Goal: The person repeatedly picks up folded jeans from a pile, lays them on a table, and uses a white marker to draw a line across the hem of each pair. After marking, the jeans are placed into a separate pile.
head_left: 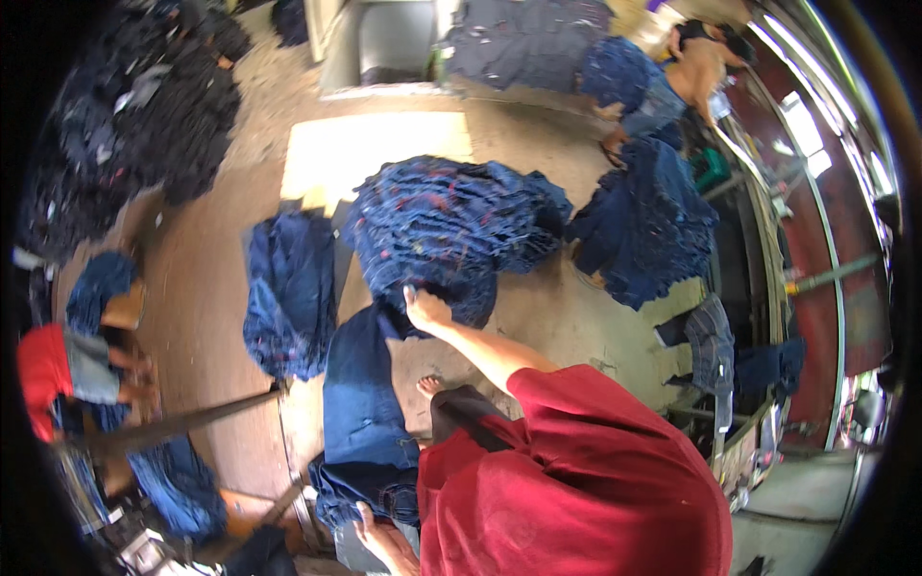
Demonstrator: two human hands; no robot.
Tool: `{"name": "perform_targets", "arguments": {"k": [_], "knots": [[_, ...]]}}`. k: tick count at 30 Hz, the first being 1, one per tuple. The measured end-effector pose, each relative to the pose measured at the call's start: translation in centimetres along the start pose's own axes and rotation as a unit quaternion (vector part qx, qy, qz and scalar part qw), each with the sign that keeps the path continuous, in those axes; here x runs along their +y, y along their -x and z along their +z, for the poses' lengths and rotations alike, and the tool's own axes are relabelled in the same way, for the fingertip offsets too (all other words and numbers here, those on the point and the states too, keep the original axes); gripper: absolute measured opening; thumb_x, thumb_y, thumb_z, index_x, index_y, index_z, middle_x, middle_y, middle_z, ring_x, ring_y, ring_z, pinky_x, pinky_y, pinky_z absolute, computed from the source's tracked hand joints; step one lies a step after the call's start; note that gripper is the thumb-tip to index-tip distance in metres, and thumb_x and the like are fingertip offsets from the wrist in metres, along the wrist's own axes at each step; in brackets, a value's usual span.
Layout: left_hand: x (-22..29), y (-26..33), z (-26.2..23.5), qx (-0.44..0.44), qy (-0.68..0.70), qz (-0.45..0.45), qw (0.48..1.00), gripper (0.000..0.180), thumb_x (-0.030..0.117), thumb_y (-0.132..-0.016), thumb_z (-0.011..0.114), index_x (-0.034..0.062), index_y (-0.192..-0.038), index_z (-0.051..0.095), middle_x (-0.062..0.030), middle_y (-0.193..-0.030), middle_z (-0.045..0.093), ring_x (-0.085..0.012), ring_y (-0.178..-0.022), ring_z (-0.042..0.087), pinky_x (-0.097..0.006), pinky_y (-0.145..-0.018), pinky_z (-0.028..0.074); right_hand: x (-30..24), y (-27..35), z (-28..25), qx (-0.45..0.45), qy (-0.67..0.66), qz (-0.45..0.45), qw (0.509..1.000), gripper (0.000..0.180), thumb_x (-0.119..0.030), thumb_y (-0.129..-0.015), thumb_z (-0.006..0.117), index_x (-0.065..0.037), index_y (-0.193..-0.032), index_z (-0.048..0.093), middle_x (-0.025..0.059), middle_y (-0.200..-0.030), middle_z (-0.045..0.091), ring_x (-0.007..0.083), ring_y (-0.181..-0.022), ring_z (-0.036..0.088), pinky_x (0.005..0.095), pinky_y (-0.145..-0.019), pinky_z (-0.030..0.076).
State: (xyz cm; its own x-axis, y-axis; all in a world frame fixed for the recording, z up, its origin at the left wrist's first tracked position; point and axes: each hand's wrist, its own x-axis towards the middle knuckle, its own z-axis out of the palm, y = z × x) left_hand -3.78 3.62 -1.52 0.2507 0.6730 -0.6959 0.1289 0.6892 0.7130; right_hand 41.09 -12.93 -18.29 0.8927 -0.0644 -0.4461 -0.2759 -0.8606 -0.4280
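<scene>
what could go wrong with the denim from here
The right hand is at the near edge of the uneven denim pile; a tug there might topple layers. The bare foot is close by, so fallen denim could get underfoot. The long denim piece lies close to the stack on its left and might catch on it.

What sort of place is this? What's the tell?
Probably a garment workshop handling denim. The tells: a big stack of blue denim pieces ahead of the wearer, a heap of dark cloth at upper left, and a red-shirted co-worker beside more denim.
</scene>
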Motion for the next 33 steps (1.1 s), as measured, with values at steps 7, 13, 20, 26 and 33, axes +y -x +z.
{"name": "perform_targets", "arguments": {"k": [7, 13, 20, 26, 33], "knots": [[3.7, -13.6, 17.6, -0.071, -0.12, 0.08, 0.987, 0.045, 0.031, -0.105, 0.072, -0.0003, -0.137, 0.067, -0.0142, -0.131, 0.071, -0.0299, -0.114, 0.069, -0.045, -0.101, 0.057, 13.7, 6.8, -0.3, -0.051, -0.166, -0.008, 0.985, 0.037, -0.03, -0.097, 0.069, -0.003, -0.122, 0.071, 0.0299, -0.109, 0.075, 0.0496, -0.104, 0.073, 0.0564, -0.088, 0.056], [13.0, -22.7, 30.6, -0.175, -0.095, 0.106, 0.974, 0.047, 0.033, -0.107, 0.072, -0.0056, -0.132, 0.068, -0.0167, -0.122, 0.075, -0.0273, -0.106, 0.072, -0.045, -0.092, 0.059, 19.6, 12.2, -2.9, -0.121, -0.095, 0.052, 0.987, 0.05, -0.051, -0.093, 0.075, -0.004, -0.109, 0.08, 0.0282, -0.099, 0.077, 0.0466, -0.092, 0.076, 0.0544, -0.08, 0.059], [32.9, -26.9, 38.8, -0.329, 0.029, 0.122, 0.936, 0.061, 0.042, -0.102, 0.077, -0.003, -0.142, 0.064, -0.0172, -0.142, 0.069, -0.0319, -0.129, 0.066, -0.049, -0.116, 0.049, 16.2, 13.8, -8.3, -0.031, -0.085, -0.074, 0.993, 0.054, -0.057, -0.095, 0.075, -0.004, -0.103, 0.08, 0.0266, -0.09, 0.075, 0.0442, -0.084, 0.075, 0.0528, -0.075, 0.057], [38.6, -28.2, 34.9, -0.33, 0.069, 0.128, 0.933, 0.053, 0.039, -0.107, 0.069, -0.0024, -0.139, 0.067, -0.0175, -0.143, 0.069, -0.0348, -0.131, 0.065, -0.051, -0.12, 0.047, 8.6, 10.3, -19.1, 0.198, -0.136, -0.186, 0.953, 0.049, -0.043, -0.102, 0.072, -0.005, -0.075, 0.059, 0.0208, -0.074, 0.065, 0.0432, -0.068, 0.065, 0.0504, -0.062, 0.05], [24.8, -39.4, 17.1, -0.221, 0.009, 0.113, 0.969, 0.017, 0.005, -0.098, 0.068, 0.005, -0.115, 0.07, -0.0074, -0.094, 0.071, -0.0219, -0.082, 0.065, -0.036, -0.075, 0.056, 2.4, -1.6, -30.8, 0.395, -0.196, -0.276, 0.854, 0.037, -0.028, -0.098, 0.078, -0.005, -0.078, 0.057, 0.017, -0.071, 0.062, 0.0391, -0.064, 0.064, 0.0492, -0.06, 0.049]]}}
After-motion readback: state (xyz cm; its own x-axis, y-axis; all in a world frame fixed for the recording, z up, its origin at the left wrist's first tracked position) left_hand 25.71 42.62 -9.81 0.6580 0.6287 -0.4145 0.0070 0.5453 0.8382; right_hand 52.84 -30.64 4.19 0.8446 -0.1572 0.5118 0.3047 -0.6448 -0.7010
